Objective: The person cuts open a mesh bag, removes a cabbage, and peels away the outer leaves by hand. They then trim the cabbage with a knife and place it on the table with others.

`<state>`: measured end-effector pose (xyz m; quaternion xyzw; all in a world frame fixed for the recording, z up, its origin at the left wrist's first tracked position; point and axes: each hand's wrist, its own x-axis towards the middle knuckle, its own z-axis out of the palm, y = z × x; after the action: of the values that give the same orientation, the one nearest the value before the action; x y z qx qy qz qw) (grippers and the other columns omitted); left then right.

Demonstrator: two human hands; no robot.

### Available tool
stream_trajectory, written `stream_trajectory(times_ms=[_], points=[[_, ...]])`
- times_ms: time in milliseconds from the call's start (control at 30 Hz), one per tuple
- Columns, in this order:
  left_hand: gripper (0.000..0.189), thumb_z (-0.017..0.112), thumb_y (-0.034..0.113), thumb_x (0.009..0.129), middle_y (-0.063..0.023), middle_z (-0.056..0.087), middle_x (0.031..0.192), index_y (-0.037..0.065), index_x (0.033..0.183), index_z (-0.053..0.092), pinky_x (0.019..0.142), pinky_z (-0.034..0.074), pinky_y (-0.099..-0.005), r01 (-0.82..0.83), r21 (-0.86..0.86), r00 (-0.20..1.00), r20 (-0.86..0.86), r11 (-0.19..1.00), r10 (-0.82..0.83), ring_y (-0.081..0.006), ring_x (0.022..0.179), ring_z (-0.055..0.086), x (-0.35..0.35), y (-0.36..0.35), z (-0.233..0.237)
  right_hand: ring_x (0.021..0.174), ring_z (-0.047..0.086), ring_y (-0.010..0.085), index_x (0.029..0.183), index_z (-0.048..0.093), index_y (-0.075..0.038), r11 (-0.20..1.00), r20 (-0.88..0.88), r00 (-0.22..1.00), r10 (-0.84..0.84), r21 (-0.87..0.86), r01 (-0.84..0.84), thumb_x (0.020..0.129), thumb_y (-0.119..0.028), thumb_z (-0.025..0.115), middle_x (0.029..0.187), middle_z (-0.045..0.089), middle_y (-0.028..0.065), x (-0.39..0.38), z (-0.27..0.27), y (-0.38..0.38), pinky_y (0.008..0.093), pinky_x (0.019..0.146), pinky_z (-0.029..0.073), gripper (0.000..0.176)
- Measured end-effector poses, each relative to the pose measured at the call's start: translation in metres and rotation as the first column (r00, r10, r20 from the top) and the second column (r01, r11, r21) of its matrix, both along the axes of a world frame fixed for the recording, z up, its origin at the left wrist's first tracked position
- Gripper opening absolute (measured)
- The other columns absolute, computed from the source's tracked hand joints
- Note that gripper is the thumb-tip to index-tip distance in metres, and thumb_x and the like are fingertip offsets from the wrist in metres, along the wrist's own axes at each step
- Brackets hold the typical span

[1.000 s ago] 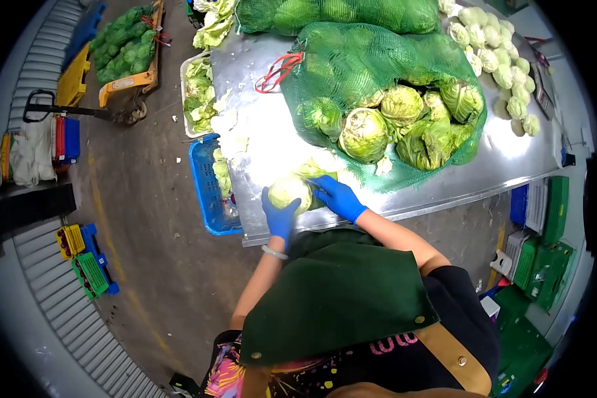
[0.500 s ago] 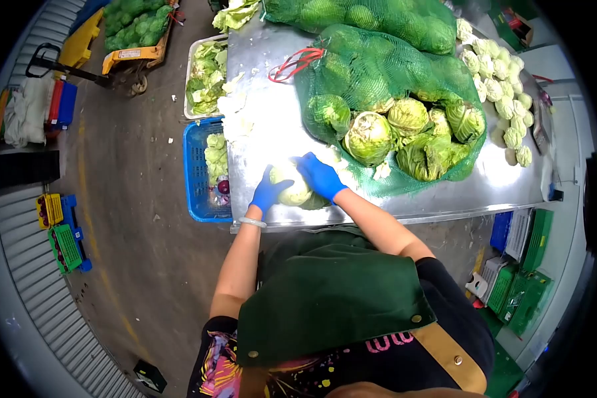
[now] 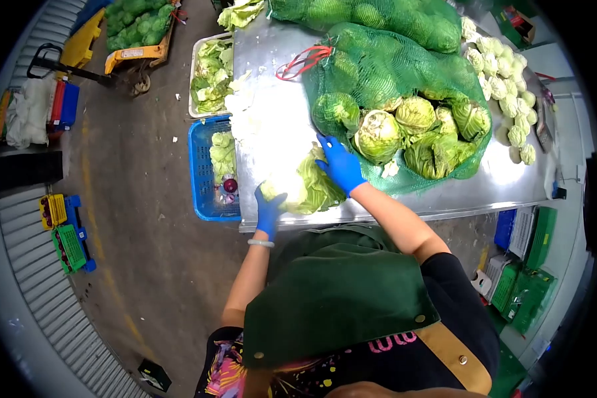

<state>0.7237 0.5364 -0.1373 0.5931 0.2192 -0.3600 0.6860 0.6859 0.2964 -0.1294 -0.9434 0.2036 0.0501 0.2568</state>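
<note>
A pale green cabbage (image 3: 301, 189) lies on the metal table near its front edge, its outer leaves spread out to the right. Gloved in blue, my left hand (image 3: 269, 211) cups the cabbage's left side, with the thumb over its near face. On the other side, my right hand (image 3: 341, 166), also in a blue glove, lies against the loose outer leaves with fingers stretched out and thumb apart. Just beyond it, a green mesh bag (image 3: 378, 73) lies open towards me, showing several cabbages, one a round cabbage (image 3: 377, 136) at its mouth.
Bright glare covers part of the metal table (image 3: 282, 113). At its left stand a blue crate (image 3: 196, 169) with leaves and a purple-red vegetable, and a white bin (image 3: 196, 79) of leaves. Peeled cabbages (image 3: 509, 105) are heaped at right. Another mesh bag (image 3: 404, 20) lies behind.
My right hand has shifted right, away from my left hand. The cabbage's outer leaves now spread wide between the hands. My left hand sits slightly lower in view.
</note>
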Motion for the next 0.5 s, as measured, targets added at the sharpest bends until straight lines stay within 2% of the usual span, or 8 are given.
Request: stream_trajectory(times_ms=[67,167,267,300,333,367,400,500], points=[[0.082,0.078,0.012,0.077,-0.0127,0.051,0.129,0.014,0.141,0.027,0.082,0.056,-0.0433,0.011,-0.017,0.999,0.036,1.0,-0.01,-0.0252,0.113,0.057,0.004,-0.003,-0.022,0.1,0.062,0.0329,0.126,0.058,-0.016,0.979,0.282,0.95,0.132,0.111,-0.169,0.092,-0.026,0.058,0.119,0.058,0.0119,-0.006,0.011,0.019,0.0441,0.08,0.051,0.035],[0.08,0.079,0.012,0.077,-0.013,0.051,0.128,0.014,0.139,0.029,0.081,0.056,-0.0422,0.055,0.069,0.991,0.116,0.996,-0.063,-0.025,0.11,0.059,-0.001,-0.006,-0.041,0.105,0.061,0.0352,0.136,0.055,-0.021,0.92,0.193,0.975,0.115,0.35,-0.177,0.098,-0.029,0.054,0.124,0.058,0.016,-0.007,0.014,0.055,0.0419,0.086,0.052,0.039],[0.087,0.086,0.009,0.071,-0.0139,0.047,0.126,0.006,0.137,0.03,0.092,0.052,-0.0348,-0.011,0.047,0.992,0.127,0.999,0.005,-0.0231,0.115,0.051,0.001,-0.011,-0.037,0.106,0.06,0.0371,0.135,0.056,-0.018,0.941,0.013,0.997,0.072,0.33,-0.073,0.099,-0.031,0.053,0.122,0.059,0.0182,0.003,0.01,0.064,0.0422,0.089,0.05,0.039],[0.088,0.086,0.01,0.071,-0.0135,0.046,0.126,0.006,0.138,0.03,0.094,0.049,-0.0344,0.007,0.018,0.979,0.202,1.0,-0.01,-0.0229,0.116,0.05,0.001,-0.012,-0.04,0.108,0.06,0.0378,0.133,0.057,-0.012,0.921,0.003,0.997,-0.079,0.383,0.071,0.099,-0.03,0.052,0.118,0.061,0.0203,0.008,0.005,0.06,0.0421,0.093,0.047,0.039],[0.089,0.087,0.012,0.071,-0.0131,0.045,0.126,0.005,0.138,0.03,0.097,0.047,-0.0339,0.026,-0.008,0.962,0.271,1.0,-0.023,-0.0226,0.117,0.048,-0.005,-0.01,-0.045,0.109,0.06,0.0372,0.13,0.058,-0.007,0.924,0.023,0.996,-0.083,0.376,0.068,0.099,-0.029,0.052,0.117,0.062,0.0216,0.013,-0.048,0.036,0.0412,0.096,0.046,0.039],[0.091,0.088,0.013,0.07,-0.0125,0.044,0.127,0.004,0.139,0.03,0.101,0.044,-0.034,0.083,0.14,0.904,0.407,0.987,-0.134,-0.0226,0.119,0.046,-0.013,-0.001,-0.079,0.11,0.06,0.0362,0.129,0.059,-0.006,0.917,-0.047,0.995,-0.092,0.385,0.103,0.099,-0.029,0.052,0.117,0.063,0.0213,0.011,-0.047,0.026,0.0411,0.096,0.046,0.039],[0.09,0.089,0.015,0.07,-0.0125,0.043,0.128,0.004,0.138,0.031,0.104,0.042,-0.0355,0.086,0.093,0.903,0.413,0.992,-0.116,-0.0234,0.122,0.044,-0.014,0.002,-0.071,0.11,0.061,0.0352,0.127,0.06,-0.006,0.908,-0.107,0.989,-0.105,0.394,0.14,0.099,-0.029,0.052,0.118,0.063,0.0211,0.019,-0.045,0.019,0.0409,0.096,0.046,0.038],[0.095,0.089,0.014,0.067,-0.0157,0.041,0.137,0.002,0.141,0.031,0.108,0.04,-0.0376,0.098,0.023,0.943,0.317,0.995,-0.1,-0.0279,0.128,0.043,-0.008,0.02,-0.048,0.106,0.062,0.0342,0.125,0.061,-0.007,0.848,-0.007,0.994,-0.111,0.52,0.099,0.095,-0.035,0.057,0.117,0.065,0.0198,0.006,-0.038,0.049,0.0403,0.093,0.048,0.041]])
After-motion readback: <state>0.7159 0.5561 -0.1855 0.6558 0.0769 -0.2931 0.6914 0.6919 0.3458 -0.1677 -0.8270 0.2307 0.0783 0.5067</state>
